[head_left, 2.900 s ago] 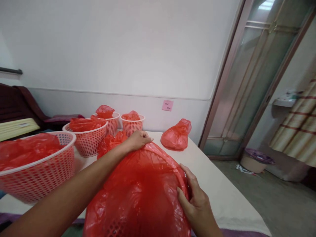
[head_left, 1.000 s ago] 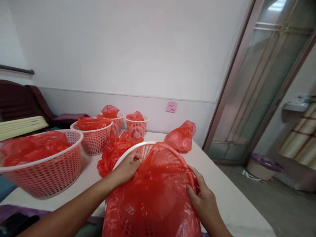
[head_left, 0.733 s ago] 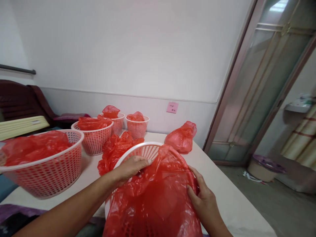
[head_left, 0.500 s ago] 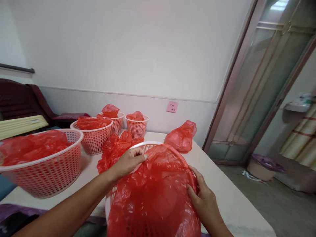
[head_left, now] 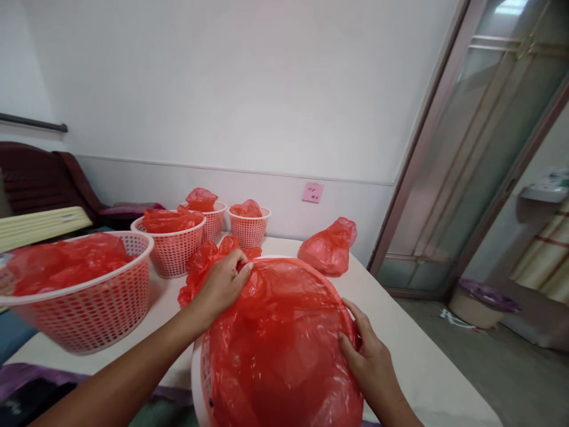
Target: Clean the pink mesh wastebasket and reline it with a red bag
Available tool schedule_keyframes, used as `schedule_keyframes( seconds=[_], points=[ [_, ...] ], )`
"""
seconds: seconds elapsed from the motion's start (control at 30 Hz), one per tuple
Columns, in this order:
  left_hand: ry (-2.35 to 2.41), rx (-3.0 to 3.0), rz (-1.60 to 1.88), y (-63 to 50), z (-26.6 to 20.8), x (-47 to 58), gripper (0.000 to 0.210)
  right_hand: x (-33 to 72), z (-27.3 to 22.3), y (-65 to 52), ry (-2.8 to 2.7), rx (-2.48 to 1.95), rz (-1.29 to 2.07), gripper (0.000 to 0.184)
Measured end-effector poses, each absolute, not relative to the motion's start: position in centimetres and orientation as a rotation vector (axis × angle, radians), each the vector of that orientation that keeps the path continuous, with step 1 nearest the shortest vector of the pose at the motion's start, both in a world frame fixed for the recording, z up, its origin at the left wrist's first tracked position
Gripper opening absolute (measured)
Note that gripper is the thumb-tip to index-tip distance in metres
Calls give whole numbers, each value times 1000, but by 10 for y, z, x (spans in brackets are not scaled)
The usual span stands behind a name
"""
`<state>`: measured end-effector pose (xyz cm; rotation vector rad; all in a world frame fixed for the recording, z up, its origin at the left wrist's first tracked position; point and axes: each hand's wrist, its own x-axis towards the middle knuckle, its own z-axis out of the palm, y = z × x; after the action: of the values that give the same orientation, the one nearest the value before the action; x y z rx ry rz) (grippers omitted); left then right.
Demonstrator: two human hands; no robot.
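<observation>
A thin red plastic bag (head_left: 284, 356) is stretched over the mouth of a perforated plastic basket (head_left: 198, 379), which tilts towards me. My left hand (head_left: 226, 276) pinches the bag's edge at the far left of the rim. On the right side, my right hand (head_left: 371, 353) is closed round the rim through the plastic, thumb on the inner side and fingers outside. The bag covers the right and far rim, while part of the white rim shows bare at the left. A crumpled red bag (head_left: 198, 267) lies just behind my left hand.
At the left stands a large pink basket (head_left: 89, 314) with red plastic inside. Farther back are smaller baskets (head_left: 178, 249) holding red bags. A bulging red bag (head_left: 326, 252) sits on the white table (head_left: 427, 367) by the wall. Beyond its right edge, a bin (head_left: 480, 305) stands on the floor.
My left hand has pulled the bag's edge leftwards along the far rim, and the plastic now lies tauter over the basket mouth. My right hand keeps its grip.
</observation>
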<state>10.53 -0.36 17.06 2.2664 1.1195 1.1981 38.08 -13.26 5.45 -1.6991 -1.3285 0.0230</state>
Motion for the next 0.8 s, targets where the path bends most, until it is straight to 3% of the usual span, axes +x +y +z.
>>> schedule_keyframes(
  seconds=[0.3, 0.57, 0.8],
  points=[
    [1060, 2167, 1213, 1, 171, 118, 17, 391, 80, -125, -1153, -1631, 307, 62],
    [1077, 2365, 1185, 12, 160, 121, 26, 404, 113, -102, -1043, -1458, 515, 33],
    [994, 2418, 1249, 11, 163, 128, 30, 382, 107, -102, -1412, -1430, -380, 26]
  ],
)
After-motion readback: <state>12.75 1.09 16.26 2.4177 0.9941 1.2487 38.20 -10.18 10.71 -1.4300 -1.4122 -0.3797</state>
